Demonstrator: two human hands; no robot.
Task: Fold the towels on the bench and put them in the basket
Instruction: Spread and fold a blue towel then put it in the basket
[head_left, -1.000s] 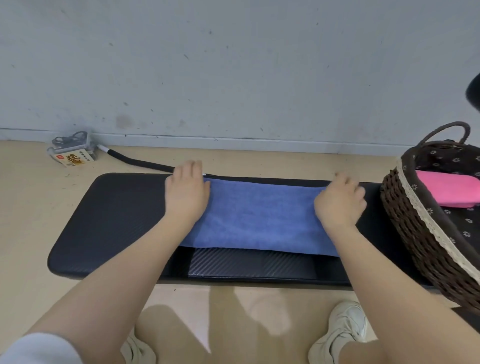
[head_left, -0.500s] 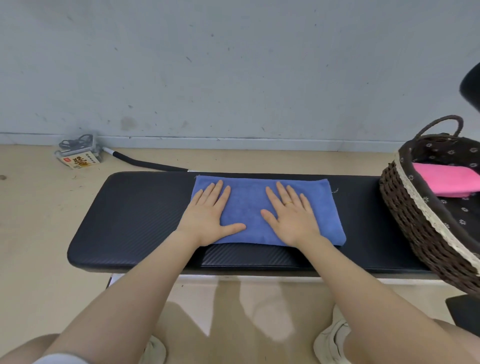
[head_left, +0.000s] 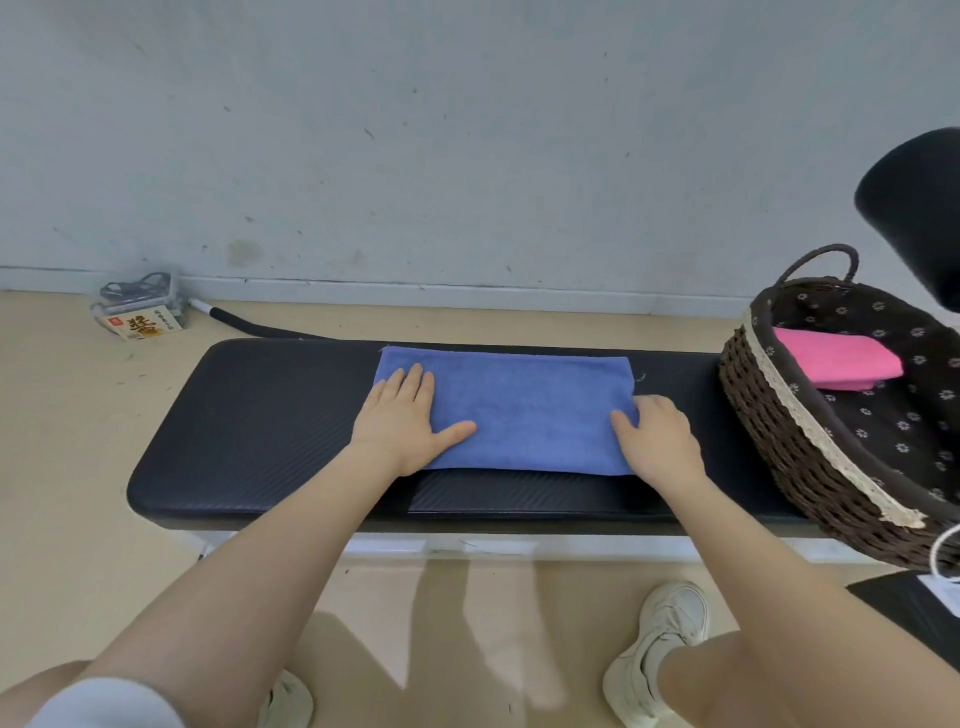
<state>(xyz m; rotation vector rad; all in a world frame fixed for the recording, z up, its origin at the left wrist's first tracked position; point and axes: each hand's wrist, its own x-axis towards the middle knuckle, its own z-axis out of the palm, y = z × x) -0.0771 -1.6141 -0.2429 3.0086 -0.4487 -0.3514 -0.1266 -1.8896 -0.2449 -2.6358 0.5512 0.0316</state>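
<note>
Blue towel (head_left: 524, 410) lies flat on bench (head_left: 249, 426), folded to a long rectangle, long axis L-R along the bench length, short sides facing L and R ends; sits nearer the far edge, roughly mid-bench, a strip of bare pad showing betw its near edge and bench front

L hand (head_left: 402, 428) palm down on towel's L end, fingers straight + together pointing away twd wall, thumb splayed out to the R over the cloth; grip is apart, flat press, not clamped on anything. Heel of hand hangs over towel's near-L corner onto the pad. L forearm runs in from lower L, diagonal

R hand (head_left: 660, 441) at towel's R end, knuckles up, fingers bent down over the R edge, thumb lying on the cloth; looks like it pinches the edge but fingertips are blurred + hidden, so can't tell if grip is clamped on towel or just resting. R forearm comes in from lower R

Basket (head_left: 800, 441) on the R end of bench, dark wicker w/ lace trim + flower-print liner, tilted in view, handle at far side. Pink towel (head_left: 836, 358) folded inside it, well apart from the blue one

Floor: small box (head_left: 140, 314) by the wall far L, black cable (head_left: 260, 327) behind bench. White shoes (head_left: 662, 649) below bench front
</note>
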